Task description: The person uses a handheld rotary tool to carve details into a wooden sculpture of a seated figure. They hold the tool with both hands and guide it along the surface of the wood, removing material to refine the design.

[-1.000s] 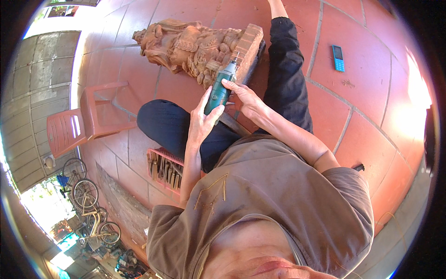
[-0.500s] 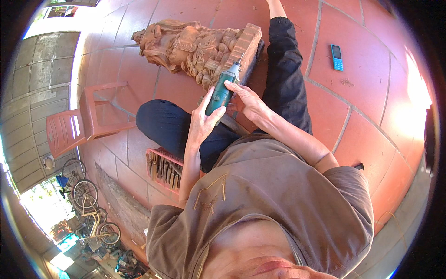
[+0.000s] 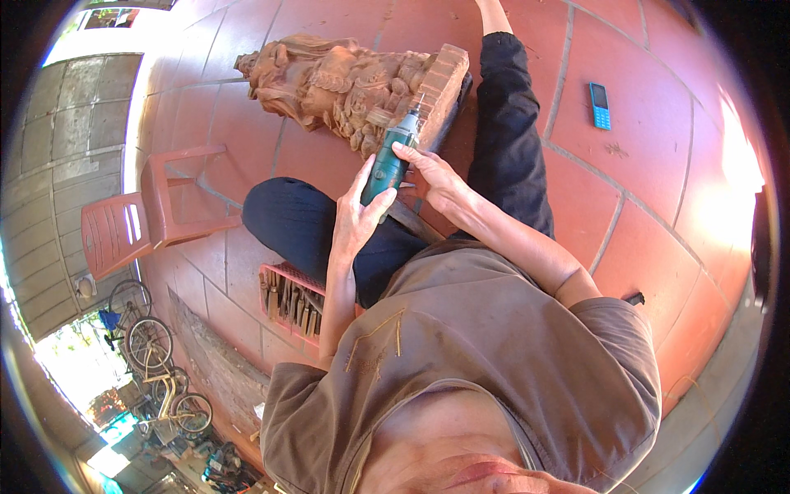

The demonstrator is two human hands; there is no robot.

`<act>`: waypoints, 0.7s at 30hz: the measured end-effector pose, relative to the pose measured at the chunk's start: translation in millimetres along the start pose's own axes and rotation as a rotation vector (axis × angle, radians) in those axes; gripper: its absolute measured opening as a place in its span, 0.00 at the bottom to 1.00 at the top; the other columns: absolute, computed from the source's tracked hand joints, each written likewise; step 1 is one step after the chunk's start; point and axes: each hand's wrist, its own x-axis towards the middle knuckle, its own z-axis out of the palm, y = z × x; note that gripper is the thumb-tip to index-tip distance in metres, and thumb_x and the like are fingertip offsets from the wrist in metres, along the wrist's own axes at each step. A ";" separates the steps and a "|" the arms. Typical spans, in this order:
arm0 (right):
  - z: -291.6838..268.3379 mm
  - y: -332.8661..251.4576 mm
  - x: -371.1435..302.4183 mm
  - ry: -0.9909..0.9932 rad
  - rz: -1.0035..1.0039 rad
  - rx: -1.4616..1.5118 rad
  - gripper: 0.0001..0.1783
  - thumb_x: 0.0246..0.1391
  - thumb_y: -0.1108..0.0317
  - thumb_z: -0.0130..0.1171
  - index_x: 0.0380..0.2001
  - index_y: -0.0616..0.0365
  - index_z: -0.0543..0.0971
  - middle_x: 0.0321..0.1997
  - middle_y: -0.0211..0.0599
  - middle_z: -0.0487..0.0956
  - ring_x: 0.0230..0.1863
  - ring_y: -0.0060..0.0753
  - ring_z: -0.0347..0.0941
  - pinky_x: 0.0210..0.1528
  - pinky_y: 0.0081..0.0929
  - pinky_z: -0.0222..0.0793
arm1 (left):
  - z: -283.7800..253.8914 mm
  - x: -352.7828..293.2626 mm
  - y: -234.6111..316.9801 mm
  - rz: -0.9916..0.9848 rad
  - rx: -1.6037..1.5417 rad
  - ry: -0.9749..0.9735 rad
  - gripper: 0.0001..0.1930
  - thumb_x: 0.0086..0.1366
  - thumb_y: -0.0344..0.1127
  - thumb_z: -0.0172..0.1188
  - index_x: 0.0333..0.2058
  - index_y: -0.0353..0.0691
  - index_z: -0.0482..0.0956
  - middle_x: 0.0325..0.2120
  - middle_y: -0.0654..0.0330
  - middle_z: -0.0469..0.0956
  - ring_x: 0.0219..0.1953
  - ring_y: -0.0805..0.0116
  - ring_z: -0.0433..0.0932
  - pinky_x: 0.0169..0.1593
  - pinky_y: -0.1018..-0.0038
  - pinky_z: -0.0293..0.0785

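Both my hands are closed round a green rotary tool (image 3: 387,167) with a grey nose and a thin bit at its far end. My left hand (image 3: 355,216) grips the rear of its body, thumb along the side. Further forward, my right hand (image 3: 434,174) holds it with the thumb on top; some of its fingers are hidden under the tool. Just beyond lies a carved wooden statue (image 3: 337,82) on its side, its base toward the right. The bit overlaps the statue's base in view; whether it touches the wood I cannot tell.
A pink basket (image 3: 311,336) of wooden-handled carving tools (image 3: 290,301) sits by my left forearm. A reddish plastic chair (image 3: 156,202) is at the left, with bicycles (image 3: 152,346) beyond. A blue keypad phone (image 3: 599,107) lies on the tiled floor (image 3: 642,189) at right.
The rotary tool has tilted slightly more upright, its nose shifting a little left. Both hands keep their hold and barely move.
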 end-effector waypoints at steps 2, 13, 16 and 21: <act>4.9 -1.2 -1.7 0.008 -0.005 -0.005 0.29 0.52 0.51 0.70 0.49 0.58 0.75 0.43 0.39 0.79 0.44 0.39 0.77 0.50 0.45 0.74 | -0.3 -0.6 2.2 -0.028 -0.036 0.004 0.33 0.64 0.39 0.64 0.63 0.32 0.65 0.47 0.47 0.79 0.44 0.68 0.79 0.48 0.72 0.75; 3.1 -0.2 7.7 0.013 0.011 -0.026 0.29 0.51 0.50 0.71 0.49 0.56 0.75 0.43 0.39 0.79 0.45 0.39 0.76 0.48 0.44 0.73 | 1.8 -0.1 0.8 -0.018 -0.061 0.037 0.32 0.64 0.37 0.64 0.64 0.33 0.64 0.45 0.50 0.79 0.42 0.71 0.77 0.47 0.74 0.75; 3.3 -0.6 6.8 0.018 0.005 -0.018 0.29 0.51 0.50 0.71 0.49 0.56 0.75 0.43 0.39 0.79 0.44 0.38 0.76 0.48 0.44 0.73 | 2.7 0.1 1.0 -0.028 -0.063 0.036 0.32 0.64 0.36 0.64 0.64 0.33 0.64 0.45 0.50 0.79 0.43 0.71 0.78 0.48 0.74 0.75; 4.1 -2.5 0.4 0.002 0.004 0.005 0.27 0.51 0.50 0.71 0.48 0.56 0.76 0.42 0.38 0.79 0.44 0.39 0.76 0.48 0.43 0.73 | 1.4 -0.4 7.9 -0.041 -0.031 0.018 0.32 0.64 0.36 0.65 0.64 0.32 0.65 0.46 0.48 0.79 0.45 0.69 0.79 0.49 0.73 0.75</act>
